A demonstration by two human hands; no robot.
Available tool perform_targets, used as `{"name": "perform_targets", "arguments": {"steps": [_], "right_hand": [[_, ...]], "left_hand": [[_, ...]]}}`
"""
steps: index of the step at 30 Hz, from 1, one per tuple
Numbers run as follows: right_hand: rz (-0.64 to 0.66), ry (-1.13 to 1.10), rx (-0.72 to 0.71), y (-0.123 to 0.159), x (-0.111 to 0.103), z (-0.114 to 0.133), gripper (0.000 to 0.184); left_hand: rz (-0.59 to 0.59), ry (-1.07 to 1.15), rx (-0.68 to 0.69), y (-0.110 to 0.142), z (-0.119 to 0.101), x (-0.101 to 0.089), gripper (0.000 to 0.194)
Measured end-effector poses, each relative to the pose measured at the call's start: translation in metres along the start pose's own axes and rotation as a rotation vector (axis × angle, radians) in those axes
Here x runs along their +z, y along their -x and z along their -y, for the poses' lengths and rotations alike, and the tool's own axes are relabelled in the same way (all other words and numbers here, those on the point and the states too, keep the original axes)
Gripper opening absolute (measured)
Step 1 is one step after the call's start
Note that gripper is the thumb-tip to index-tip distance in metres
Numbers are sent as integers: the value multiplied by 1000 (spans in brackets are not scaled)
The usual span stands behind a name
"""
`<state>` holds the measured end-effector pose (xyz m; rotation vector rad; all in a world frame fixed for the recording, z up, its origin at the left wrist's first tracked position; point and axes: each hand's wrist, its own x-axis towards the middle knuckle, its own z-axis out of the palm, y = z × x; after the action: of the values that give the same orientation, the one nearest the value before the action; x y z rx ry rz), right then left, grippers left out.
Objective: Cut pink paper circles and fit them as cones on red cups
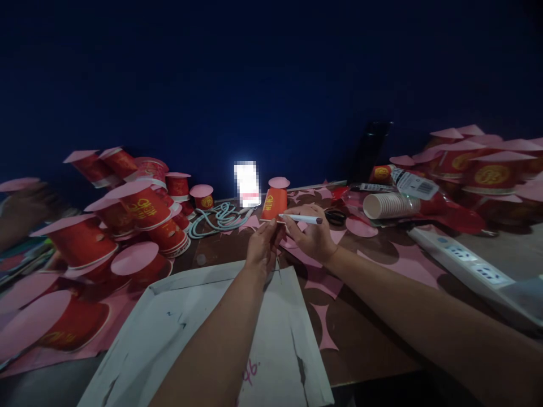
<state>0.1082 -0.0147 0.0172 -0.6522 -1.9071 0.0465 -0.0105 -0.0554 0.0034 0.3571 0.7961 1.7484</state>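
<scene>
My left hand (262, 247) has its fingers closed at the lower rim of a red paper cup (275, 204) with gold lettering. The cup is upside down and leans slightly, with a round pink paper disc (279, 182) on its upper end. In my right hand (314, 240) is a white marker pen (302, 218), gripped between thumb and fingers. Its dark end points right, and its other end comes close to the cup's lower edge; whether it touches I cannot tell. Beneath my forearms lies a worn white board (203, 316) with pink handwriting.
Red cups topped with pink discs crowd the left (85, 243) and right (487, 175). A pale cable (216, 217), a lit screen (246, 183), scissors (336, 216), wrapped paper cups (390, 206), a power strip (470, 263) and pink paper offcuts (324, 328) lie around. Another person's hand (25, 212) is far left.
</scene>
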Motion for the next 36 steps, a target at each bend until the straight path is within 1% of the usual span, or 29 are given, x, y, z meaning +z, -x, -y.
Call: {"name": "perform_targets", "arguments": {"steps": [6, 15, 23, 26, 30, 36], "right_hand": [[-20, -2, 11, -1, 0, -2, 12], [18, -14, 7, 0, -2, 5, 10], [-33, 12, 35, -3, 0, -1, 13], [-31, -8, 32, -3, 0, 1, 11], [-11, -12, 17, 0, -1, 5, 9], [-28, -18, 31, -1, -1, 4, 12]], "left_hand": [[0, -11, 1, 1, 0, 0, 5], [11, -2, 18, -3, 3, -3, 10], [52, -21, 19, -1, 2, -3, 15], [36, -27, 21, -2, 2, -3, 15], [5, -22, 19, -1, 2, -1, 12], [20, -20, 14, 0, 1, -1, 8]]}}
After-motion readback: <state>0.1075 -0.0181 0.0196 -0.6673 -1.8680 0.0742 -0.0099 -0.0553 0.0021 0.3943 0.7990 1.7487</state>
